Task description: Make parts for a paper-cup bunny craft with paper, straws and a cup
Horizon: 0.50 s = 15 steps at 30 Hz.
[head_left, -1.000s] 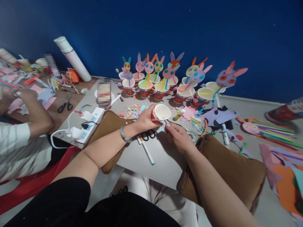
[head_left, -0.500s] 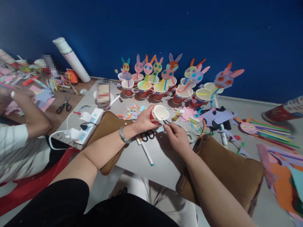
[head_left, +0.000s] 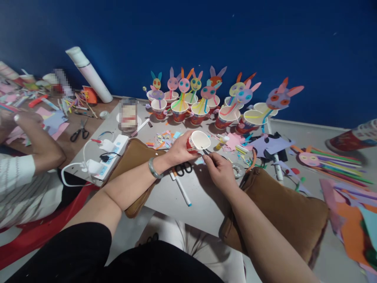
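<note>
My left hand is wrapped around a red paper cup and tilts its white open mouth toward me. Between the closed fingers of my right hand is a thin dark pointed tool; its tip is at the near rim of the cup, and its exact kind is unclear. Below the cup, black-handled scissors lie on the table, partly hidden by my left hand. Beside them is a white marker with a blue end.
Behind my hands stand several paper cups with paper rabbit heads. Brown cushions flank my arms. A power strip lies left, near a co-worker's arm. Paper scraps, a tape roll and coloured sheets lie about.
Hardly anything differs. Both hands keep their place at the cup, and the tool's tip stays by its rim.
</note>
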Each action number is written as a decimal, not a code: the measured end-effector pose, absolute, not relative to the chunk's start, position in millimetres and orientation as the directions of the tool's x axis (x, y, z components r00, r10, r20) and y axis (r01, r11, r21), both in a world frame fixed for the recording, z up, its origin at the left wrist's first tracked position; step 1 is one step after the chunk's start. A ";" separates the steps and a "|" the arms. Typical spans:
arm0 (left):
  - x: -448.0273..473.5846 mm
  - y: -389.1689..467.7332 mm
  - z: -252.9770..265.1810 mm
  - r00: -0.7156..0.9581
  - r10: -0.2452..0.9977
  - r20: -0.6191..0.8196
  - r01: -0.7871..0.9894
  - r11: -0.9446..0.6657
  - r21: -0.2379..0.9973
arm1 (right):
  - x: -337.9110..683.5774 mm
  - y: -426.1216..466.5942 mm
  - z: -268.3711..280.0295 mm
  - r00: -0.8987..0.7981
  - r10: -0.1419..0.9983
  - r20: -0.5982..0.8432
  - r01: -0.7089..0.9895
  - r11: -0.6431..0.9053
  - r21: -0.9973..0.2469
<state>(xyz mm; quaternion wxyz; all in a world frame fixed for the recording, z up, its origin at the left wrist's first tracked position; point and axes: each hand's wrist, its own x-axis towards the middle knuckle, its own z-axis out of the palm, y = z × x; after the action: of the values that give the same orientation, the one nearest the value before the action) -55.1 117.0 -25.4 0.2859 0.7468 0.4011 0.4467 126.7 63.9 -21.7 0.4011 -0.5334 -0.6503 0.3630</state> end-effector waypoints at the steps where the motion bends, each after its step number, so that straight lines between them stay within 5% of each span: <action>1: -55.3 116.9 -25.2 0.277 0.856 0.436 0.343 -0.512 0.787 | 126.4 63.8 -21.7 -0.128 0.987 0.093 0.361 0.134 -0.923; 6: -55.8 116.4 -24.2 0.282 0.855 0.435 0.328 -0.512 0.794 | 126.6 63.9 -21.8 -0.323 0.925 -0.201 0.103 -0.177 -0.979; 12: -54.6 117.5 -26.8 0.278 0.860 0.428 0.332 -0.504 0.797 | 126.3 62.7 -23.1 -0.114 0.980 0.162 0.436 0.196 -0.879; 15: -54.9 117.6 -26.7 0.274 0.863 0.425 0.338 -0.500 0.798 | 126.2 63.1 -21.9 -0.196 0.980 -0.022 0.286 0.036 -0.957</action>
<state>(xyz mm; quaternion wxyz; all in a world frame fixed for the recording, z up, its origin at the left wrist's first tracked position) -54.9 117.6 -26.7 0.2941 0.7421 0.4044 0.4465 126.2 63.1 -21.9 0.3716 -0.5138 -0.6164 0.4669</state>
